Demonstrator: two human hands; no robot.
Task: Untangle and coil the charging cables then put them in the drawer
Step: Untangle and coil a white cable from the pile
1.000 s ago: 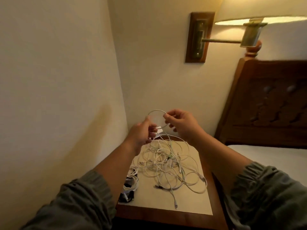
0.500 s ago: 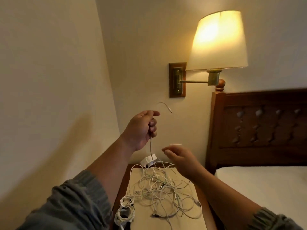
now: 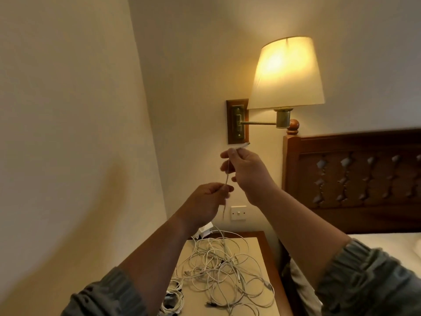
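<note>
A tangle of white charging cables [image 3: 218,267] lies on the wooden nightstand [image 3: 266,254] below my arms. One white cable [image 3: 224,210] rises out of the pile. My right hand [image 3: 246,172] is raised above the nightstand and pinches that cable just below its plug [image 3: 244,145], which sticks out past my fingers. Lower and to the left, my left hand [image 3: 209,199] pinches the same cable further down. A small coiled white cable [image 3: 175,299] lies at the nightstand's left front. A white charger block [image 3: 205,231] sits at the back of the pile.
A lit wall lamp [image 3: 286,74] on a brass arm hangs above my right hand. A wall switch [image 3: 238,212] is behind the nightstand. The dark wooden headboard [image 3: 355,179] and the bed [image 3: 387,242] stand to the right. A plain wall closes in on the left.
My right hand has risen from low over the pile to take the cable's plug end. My left hand has slid down the cable. The view has tilted upward.
</note>
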